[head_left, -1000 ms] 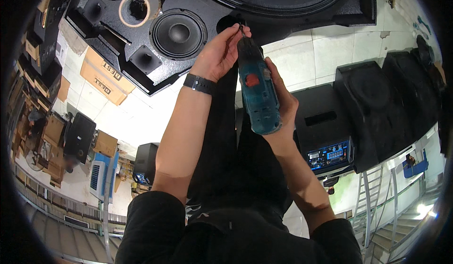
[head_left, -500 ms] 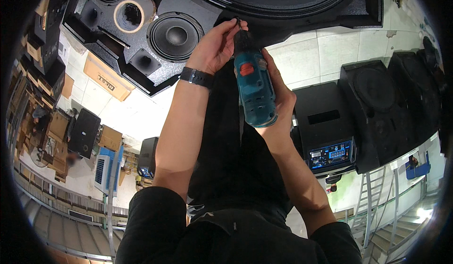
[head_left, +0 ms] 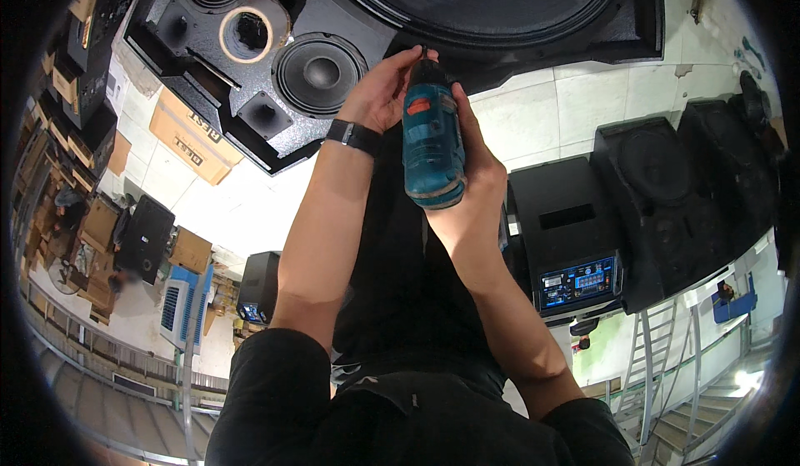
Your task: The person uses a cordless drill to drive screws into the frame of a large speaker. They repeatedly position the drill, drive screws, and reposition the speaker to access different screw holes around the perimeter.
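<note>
My right hand (head_left: 477,154) is wrapped round a teal cordless drill (head_left: 434,149) with a red switch, its nose pointing away from me. At that nose, my left hand (head_left: 380,98) has its fingertips pinched together by the dark tip; what they hold is too small to make out. Just beyond lies the edge of a large black speaker cabinet (head_left: 533,56), face up, with a wide woofer (head_left: 500,0). On its left part are smaller round speaker drivers (head_left: 321,73) and a roll of tape (head_left: 247,33).
A flat cardboard box (head_left: 193,137) lies on the tiled floor at left. Black speaker cabinets (head_left: 562,191) stand at right, one with a lit blue panel. A ladder (head_left: 654,358) is behind them. A blue and white air cooler (head_left: 185,308) stands at lower left.
Drill and right hand have shifted slightly left. The speaker cabinet now sits a little lower and further right in the view. The left fingertips remain at the drill's tip.
</note>
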The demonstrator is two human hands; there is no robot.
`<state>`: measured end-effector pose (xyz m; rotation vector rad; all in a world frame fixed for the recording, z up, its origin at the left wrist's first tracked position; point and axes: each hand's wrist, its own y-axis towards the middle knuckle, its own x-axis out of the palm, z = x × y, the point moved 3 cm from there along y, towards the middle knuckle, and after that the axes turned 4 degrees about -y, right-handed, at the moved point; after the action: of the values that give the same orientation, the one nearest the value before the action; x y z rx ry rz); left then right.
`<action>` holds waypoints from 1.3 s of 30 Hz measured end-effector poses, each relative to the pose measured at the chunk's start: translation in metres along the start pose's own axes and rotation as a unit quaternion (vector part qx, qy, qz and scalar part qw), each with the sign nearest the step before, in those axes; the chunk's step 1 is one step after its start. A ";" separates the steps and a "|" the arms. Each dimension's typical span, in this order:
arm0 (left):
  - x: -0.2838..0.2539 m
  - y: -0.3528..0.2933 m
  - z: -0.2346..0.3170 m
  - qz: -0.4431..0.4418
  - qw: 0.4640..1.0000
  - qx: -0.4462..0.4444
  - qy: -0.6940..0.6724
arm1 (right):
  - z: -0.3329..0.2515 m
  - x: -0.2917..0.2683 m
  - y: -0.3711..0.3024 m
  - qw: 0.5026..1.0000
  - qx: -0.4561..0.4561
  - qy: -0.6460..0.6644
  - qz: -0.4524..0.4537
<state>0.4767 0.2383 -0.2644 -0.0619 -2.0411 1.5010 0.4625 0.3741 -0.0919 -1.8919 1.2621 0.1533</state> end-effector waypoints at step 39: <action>0.128 -0.110 -0.059 0.159 0.673 0.540 0.479 | 0.076 -0.018 0.039 0.998 -0.051 0.037 -0.009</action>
<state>0.4339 0.2973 -0.1010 -0.5990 -0.1578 2.0182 0.4468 0.4341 -0.1539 -2.0127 1.3082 0.1418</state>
